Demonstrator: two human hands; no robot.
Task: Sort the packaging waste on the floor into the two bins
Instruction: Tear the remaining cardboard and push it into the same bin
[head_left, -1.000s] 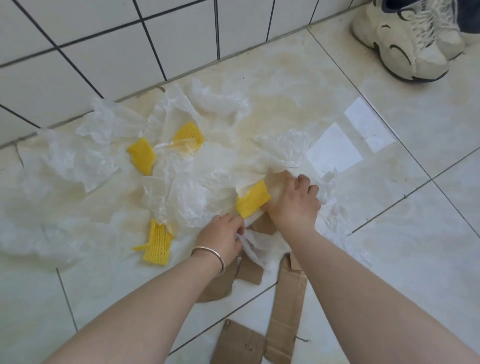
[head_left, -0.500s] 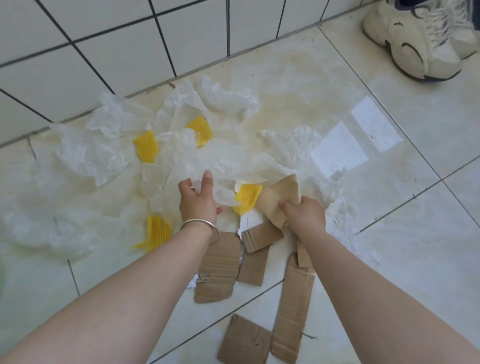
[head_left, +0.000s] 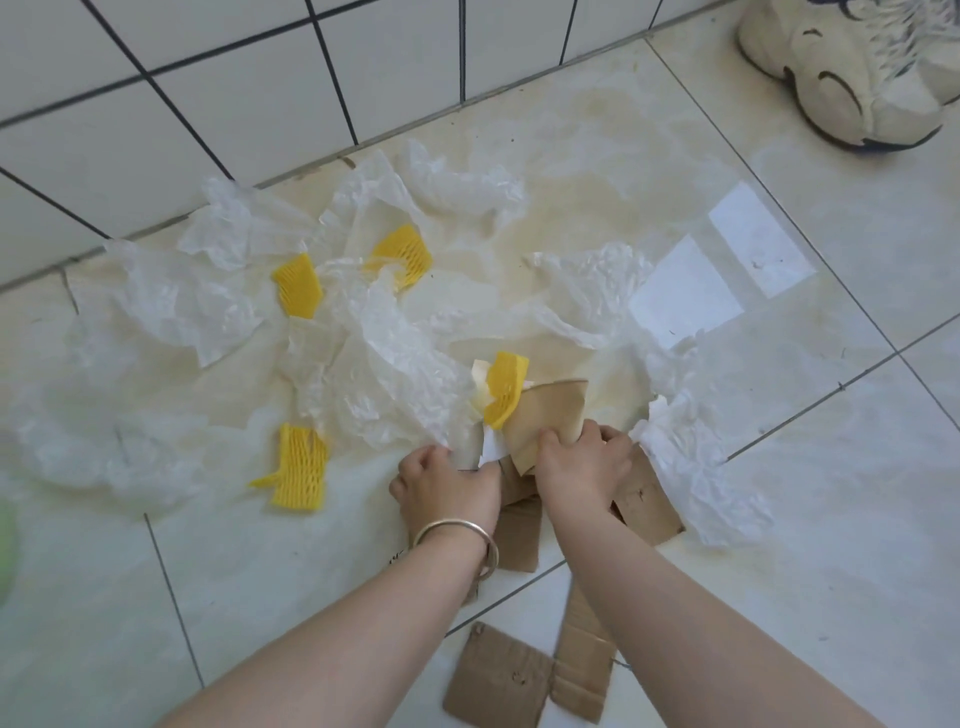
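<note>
The right hand (head_left: 584, 462) pinched a bent cardboard piece (head_left: 550, 415) with a yellow foam net (head_left: 505, 388) against its upper edge. Just beside it, the left hand (head_left: 447, 480), a bracelet (head_left: 457, 535) on its wrist, had its fingers curled onto cardboard strips (head_left: 519, 525) on the floor (head_left: 831, 519). Crumpled clear plastic (head_left: 395, 364) and three more yellow nets spread toward the wall (head_left: 234, 104). A shoe (head_left: 852, 73) stood well apart near the floor's far right corner.
</note>
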